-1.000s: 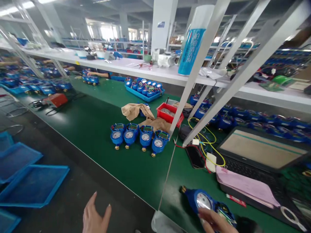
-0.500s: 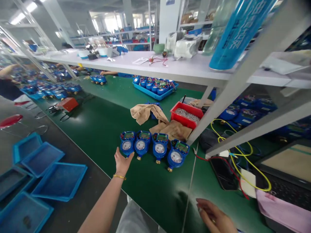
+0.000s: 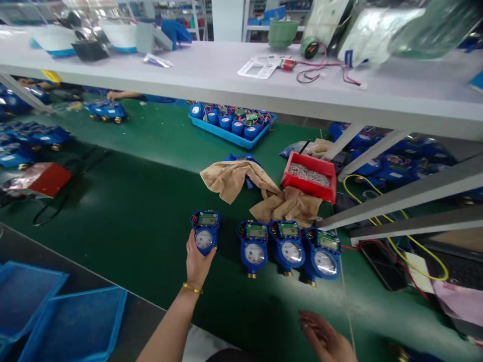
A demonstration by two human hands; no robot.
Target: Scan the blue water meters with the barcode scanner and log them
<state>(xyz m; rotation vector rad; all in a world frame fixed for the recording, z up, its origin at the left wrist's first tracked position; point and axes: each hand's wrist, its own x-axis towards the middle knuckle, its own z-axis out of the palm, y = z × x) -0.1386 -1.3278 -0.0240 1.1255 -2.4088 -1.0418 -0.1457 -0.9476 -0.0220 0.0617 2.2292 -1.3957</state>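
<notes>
My left hand (image 3: 199, 260) grips the lower, round-dial end of a blue water meter (image 3: 206, 234) with a small display and green circuit board at its top. Fingers and thumb lie on opposite sides of the dial. To the right, apart from it, three like meters stand in a row: one water meter (image 3: 253, 250), a middle one (image 3: 289, 246) and a slightly turned one (image 3: 323, 255), each with a brass end toward me. My right hand (image 3: 328, 339) hovers low over the green bench (image 3: 151, 201), fingers loosely bent and apart from the thumb, holding nothing visible.
Behind the meters lie tan cloths (image 3: 234, 176) and a red bin (image 3: 330, 186) of small metal parts. A blue tray (image 3: 226, 134) of meters sits farther back under a white shelf (image 3: 211, 83). Cables and a phone (image 3: 383, 266) lie right. Another person's hand (image 3: 115, 95) touches meters far left.
My left hand has closed on the leftmost meter, which now stands apart from the other three. The view has turned and come closer. My right hand stays low, without a hold.
</notes>
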